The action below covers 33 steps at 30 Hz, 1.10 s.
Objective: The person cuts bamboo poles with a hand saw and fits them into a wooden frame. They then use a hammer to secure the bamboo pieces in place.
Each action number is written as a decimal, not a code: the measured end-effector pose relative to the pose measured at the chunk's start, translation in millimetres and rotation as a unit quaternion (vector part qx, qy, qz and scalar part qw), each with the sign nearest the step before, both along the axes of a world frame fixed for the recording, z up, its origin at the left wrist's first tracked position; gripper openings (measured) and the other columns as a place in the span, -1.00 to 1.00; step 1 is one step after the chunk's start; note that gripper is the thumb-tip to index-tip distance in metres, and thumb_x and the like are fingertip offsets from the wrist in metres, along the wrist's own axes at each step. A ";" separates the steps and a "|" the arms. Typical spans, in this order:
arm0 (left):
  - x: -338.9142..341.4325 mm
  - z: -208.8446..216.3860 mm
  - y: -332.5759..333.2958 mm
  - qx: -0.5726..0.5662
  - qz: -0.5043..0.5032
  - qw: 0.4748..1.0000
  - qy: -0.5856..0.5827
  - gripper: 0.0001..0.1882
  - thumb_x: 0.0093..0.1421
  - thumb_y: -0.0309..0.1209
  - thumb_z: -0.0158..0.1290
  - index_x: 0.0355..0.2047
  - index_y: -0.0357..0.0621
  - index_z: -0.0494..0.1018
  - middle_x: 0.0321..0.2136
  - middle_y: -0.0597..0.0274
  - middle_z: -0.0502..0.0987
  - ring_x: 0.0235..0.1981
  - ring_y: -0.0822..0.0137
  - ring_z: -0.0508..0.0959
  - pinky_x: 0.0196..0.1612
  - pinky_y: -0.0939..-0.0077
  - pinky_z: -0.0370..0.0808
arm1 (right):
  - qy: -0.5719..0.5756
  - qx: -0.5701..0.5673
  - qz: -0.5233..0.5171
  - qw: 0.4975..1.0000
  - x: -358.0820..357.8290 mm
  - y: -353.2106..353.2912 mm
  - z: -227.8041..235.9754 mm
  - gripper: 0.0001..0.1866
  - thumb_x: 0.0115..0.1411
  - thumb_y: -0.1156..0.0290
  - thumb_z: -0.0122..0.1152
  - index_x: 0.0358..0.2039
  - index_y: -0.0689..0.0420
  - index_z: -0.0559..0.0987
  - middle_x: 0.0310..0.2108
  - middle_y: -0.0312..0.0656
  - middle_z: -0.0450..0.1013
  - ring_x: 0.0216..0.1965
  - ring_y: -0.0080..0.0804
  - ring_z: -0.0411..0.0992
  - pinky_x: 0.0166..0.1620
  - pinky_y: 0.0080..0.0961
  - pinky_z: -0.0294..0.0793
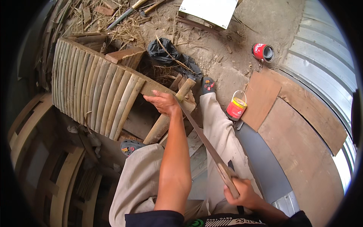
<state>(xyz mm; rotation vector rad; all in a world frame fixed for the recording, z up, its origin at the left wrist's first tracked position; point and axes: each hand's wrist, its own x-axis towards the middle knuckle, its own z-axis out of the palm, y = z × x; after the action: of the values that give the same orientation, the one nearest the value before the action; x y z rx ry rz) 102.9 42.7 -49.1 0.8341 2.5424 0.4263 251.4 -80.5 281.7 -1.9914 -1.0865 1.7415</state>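
Observation:
My right hand (241, 192) is closed around the wooden handle of a handsaw (203, 138). Its long, narrow blade slants up and left to a short round piece of wood (185, 89), which sits across the end of a wooden board (149, 88). Just left of that spot, my left hand (163, 103) rests against the board with its fingers stretched out. The board runs along the top of a piece of woodwork whose side is a row of bamboo-like slats (87, 83). Where the saw teeth meet the wood is too small to make out.
A red paint can with a handle (236, 108) stands right of my leg; another red can (262, 52) lies farther off. Brown sheets (298, 136) cover the right side beside corrugated metal (321, 49). Black plastic (162, 51) and wood scraps lie ahead. Wooden frames (62, 185) stand lower left.

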 end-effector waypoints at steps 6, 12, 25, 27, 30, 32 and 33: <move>-2.0 3.2 -5.3 -0.003 0.003 1.000 0.015 -0.30 0.43 -0.05 -0.40 0.31 -0.47 -0.05 0.21 -0.45 0.22 0.17 -0.31 0.33 0.19 -0.05 0.30 | -0.054 0.055 0.001 0.997 -16.9 33.4 -103.7 -0.82 0.09 0.37 0.23 -0.44 0.22 0.48 -0.56 0.11 0.47 -0.52 0.21 0.46 -0.44 -0.12 0.49; 0.6 0.0 0.5 0.004 -0.013 1.000 0.008 -0.31 0.43 -0.06 -0.39 0.31 -0.45 -0.05 0.21 -0.45 0.23 0.15 -0.32 0.35 0.15 -0.05 0.32 | 0.006 -0.060 0.022 0.998 -7.2 10.5 -79.2 -0.82 0.11 0.40 0.22 -0.46 0.25 0.47 -0.60 0.07 0.45 -0.58 0.12 0.47 -0.49 -0.18 0.46; -7.0 2.3 -5.4 0.047 -0.009 0.998 -0.047 -0.31 0.41 -0.06 -0.30 0.32 -0.40 -0.01 0.20 -0.36 0.28 0.17 -0.27 0.36 0.19 0.02 0.28 | 0.024 0.127 0.003 0.992 10.2 -20.0 -72.9 -0.83 0.10 0.52 0.23 -0.56 0.19 0.42 -0.75 -0.25 0.32 -0.78 -0.46 0.32 -0.63 -0.49 0.33; -16.2 4.3 -15.7 0.097 -0.063 0.992 -0.047 -0.32 0.40 -0.08 -0.27 0.33 -0.37 0.00 0.23 -0.31 0.27 0.23 -0.21 0.31 0.25 0.05 0.20 | 0.009 0.098 0.007 0.995 11.4 -31.3 -68.8 -0.84 0.12 0.52 0.22 -0.53 0.19 0.43 -0.75 -0.27 0.33 -0.77 -0.50 0.33 -0.62 -0.51 0.33; -42.0 13.4 -47.1 0.191 -0.205 0.960 -0.027 -0.32 0.29 -0.25 -0.06 0.32 -0.34 0.07 0.25 -0.15 0.26 0.32 0.01 0.21 0.35 0.07 -0.01 | -0.010 0.103 0.032 0.994 22.8 -45.3 -68.2 -0.83 0.13 0.51 0.21 -0.55 0.18 0.42 -0.76 -0.28 0.31 -0.78 -0.52 0.31 -0.63 -0.52 0.31; -63.5 27.0 -82.9 0.147 -0.297 0.942 -0.051 -0.27 0.18 -0.33 0.04 0.32 -0.31 0.08 0.20 -0.11 0.30 0.29 0.02 0.24 0.35 0.05 -0.02 | -0.038 0.094 0.050 0.994 31.2 -51.1 -72.3 -0.82 0.14 0.51 0.21 -0.56 0.17 0.42 -0.77 -0.29 0.30 -0.78 -0.53 0.30 -0.64 -0.52 0.29; -70.1 32.6 -99.1 0.124 -0.340 0.930 -0.063 -0.24 0.12 -0.37 0.08 0.32 -0.29 0.09 0.17 -0.10 0.32 0.27 0.03 0.26 0.36 0.04 -0.02 | -0.028 0.107 0.046 0.993 34.5 -53.5 -74.6 -0.82 0.14 0.51 0.21 -0.56 0.17 0.42 -0.78 -0.29 0.29 -0.78 -0.53 0.29 -0.64 -0.52 0.28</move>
<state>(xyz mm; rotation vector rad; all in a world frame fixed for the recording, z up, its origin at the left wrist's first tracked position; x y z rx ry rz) 32.8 -56.4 -16.5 1.6377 1.9327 0.5454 285.9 -133.9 207.1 -1.8959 -1.3418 1.5463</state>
